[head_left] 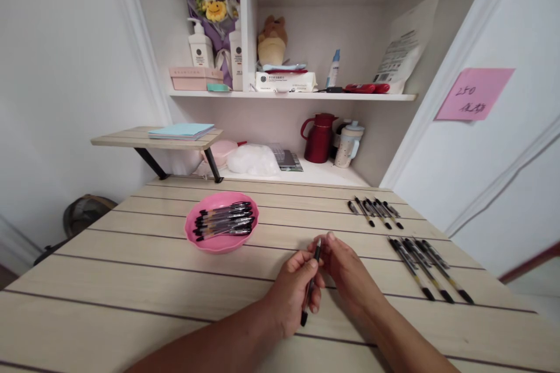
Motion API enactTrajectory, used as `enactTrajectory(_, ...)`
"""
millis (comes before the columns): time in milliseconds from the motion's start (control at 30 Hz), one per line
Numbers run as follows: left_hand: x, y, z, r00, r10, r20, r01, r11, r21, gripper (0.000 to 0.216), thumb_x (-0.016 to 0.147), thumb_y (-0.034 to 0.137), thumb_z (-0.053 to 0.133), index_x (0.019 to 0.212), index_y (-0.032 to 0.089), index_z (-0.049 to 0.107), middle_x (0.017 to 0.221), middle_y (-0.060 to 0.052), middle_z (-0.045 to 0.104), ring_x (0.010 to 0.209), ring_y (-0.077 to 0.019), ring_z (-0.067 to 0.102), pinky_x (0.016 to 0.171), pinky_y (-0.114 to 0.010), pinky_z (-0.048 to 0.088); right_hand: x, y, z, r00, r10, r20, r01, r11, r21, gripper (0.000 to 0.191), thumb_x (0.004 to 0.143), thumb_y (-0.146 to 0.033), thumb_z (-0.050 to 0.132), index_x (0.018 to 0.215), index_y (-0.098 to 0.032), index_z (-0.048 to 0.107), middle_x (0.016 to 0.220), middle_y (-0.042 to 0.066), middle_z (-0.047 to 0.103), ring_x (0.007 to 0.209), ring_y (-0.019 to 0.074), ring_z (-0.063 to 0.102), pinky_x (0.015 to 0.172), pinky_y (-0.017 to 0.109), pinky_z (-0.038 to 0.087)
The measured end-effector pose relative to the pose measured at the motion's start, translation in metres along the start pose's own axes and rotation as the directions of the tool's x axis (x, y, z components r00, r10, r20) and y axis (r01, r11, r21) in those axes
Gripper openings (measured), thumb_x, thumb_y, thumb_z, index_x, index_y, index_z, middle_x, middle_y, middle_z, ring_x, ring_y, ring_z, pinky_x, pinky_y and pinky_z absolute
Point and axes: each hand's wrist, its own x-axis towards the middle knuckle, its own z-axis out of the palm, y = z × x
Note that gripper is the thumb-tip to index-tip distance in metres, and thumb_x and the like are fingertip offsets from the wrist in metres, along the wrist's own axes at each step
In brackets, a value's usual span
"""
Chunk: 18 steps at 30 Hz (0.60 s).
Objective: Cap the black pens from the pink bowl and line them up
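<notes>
My left hand (294,294) and my right hand (347,273) meet over the wooden table (131,280), both closed on one black pen (311,282). The left fingers wrap its lower barrel; the right fingertips pinch its upper end. A pink bowl (221,240) with several black pens lies to the left, beyond my hands. Two groups of pens lie on the table to the right: a far row (375,211) and a nearer row (429,268).
Behind the table are shelves with a red jug (318,138), a cup, bottles, a plush toy and a flower bouquet. A small raised shelf (157,140) carries a blue notebook. A pink note (475,94) sticks to the right door.
</notes>
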Motion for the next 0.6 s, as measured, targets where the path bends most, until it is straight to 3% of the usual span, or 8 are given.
enactTrajectory(100, 0.0005, -0.0004, -0.0012, 1.000, -0.009, 0.011, 0.009, 1.000, 0.012, 0.030, 0.072, 0.044, 0.055, 0.083, 0.018, 0.043, 0.058, 0.006, 0.051, 0.031, -0.0019, 0.038, 0.031, -0.016, 0.022, 0.0006, 0.0010, -0.0017, 1.000, -0.019, -0.019, 0.018, 0.999, -0.050, 0.027, 0.069, -0.043, 0.062, 0.067, -0.017, 0.056, 0.057, -0.002, 0.054, 0.038, 0.0080, 0.043, 0.039, 0.022, 0.034)
enactTrajectory(233, 0.0013, 0.0006, -0.0022, 0.999, -0.044, 0.017, 0.043, 0.999, 0.020, 0.028, 0.074, 0.044, 0.053, 0.084, 0.019, 0.043, 0.057, 0.006, 0.050, 0.032, -0.0028, 0.039, 0.032, -0.016, 0.022, 0.0010, 0.0006, -0.0030, 1.000, -0.025, 0.008, 0.025, 1.000, -0.011, 0.024, 0.069, -0.040, 0.062, 0.075, -0.017, 0.059, 0.070, 0.002, 0.059, 0.046, 0.0099, 0.046, 0.040, 0.023, 0.036)
enactTrajectory(433, 0.0009, 0.0014, -0.0031, 0.998, -0.052, 0.026, 0.052, 0.999, 0.008, 0.031, 0.072, 0.046, 0.055, 0.085, 0.020, 0.044, 0.056, 0.007, 0.049, 0.032, -0.0023, 0.037, 0.033, -0.016, 0.021, 0.0007, -0.0004, -0.0010, 1.000, -0.011, -0.024, 0.012, 0.999, 0.041, 0.023, 0.066, -0.038, 0.066, 0.075, -0.017, 0.061, 0.074, 0.003, 0.060, 0.057, 0.0111, 0.048, 0.049, 0.022, 0.041)
enactTrajectory(600, 0.0003, -0.0001, -0.0027, 1.000, -0.020, 0.010, 0.020, 1.000, 0.003, 0.029, 0.072, 0.045, 0.055, 0.083, 0.020, 0.044, 0.056, 0.007, 0.050, 0.032, -0.0023, 0.037, 0.033, -0.016, 0.020, 0.0001, -0.0002, -0.0004, 0.998, 0.049, -0.026, -0.048, 0.999, 0.018, 0.027, 0.067, -0.044, 0.064, 0.073, -0.018, 0.060, 0.065, 0.000, 0.059, 0.044, 0.0090, 0.045, 0.041, 0.023, 0.036)
